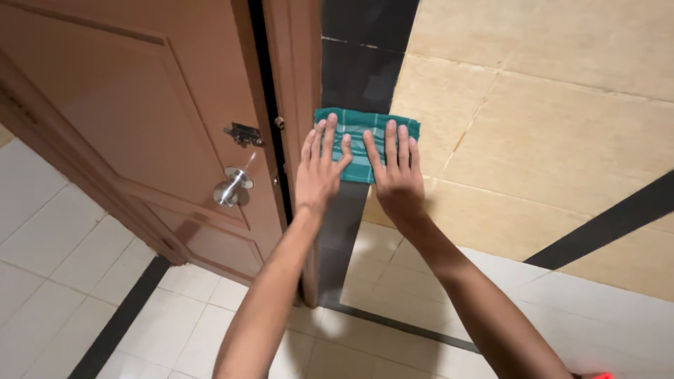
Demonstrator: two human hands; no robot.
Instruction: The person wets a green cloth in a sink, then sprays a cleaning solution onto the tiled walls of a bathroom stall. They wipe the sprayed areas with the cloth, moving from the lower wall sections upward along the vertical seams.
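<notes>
Both your left hand (319,168) and right hand (394,172) press flat, fingers spread, on the green cloth (365,140) against the wall (547,126); wiping seems underway, so keep even pressure.

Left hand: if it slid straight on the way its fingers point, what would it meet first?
The left hand lies flat on the green checked cloth, fingers pointing up the wall. Going straight on, it would probably cross the cloth's top edge onto the dark tile strip, close beside the wooden door frame.

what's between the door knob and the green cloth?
Head view: the wooden door frame lies between the knob and the cloth.
</notes>
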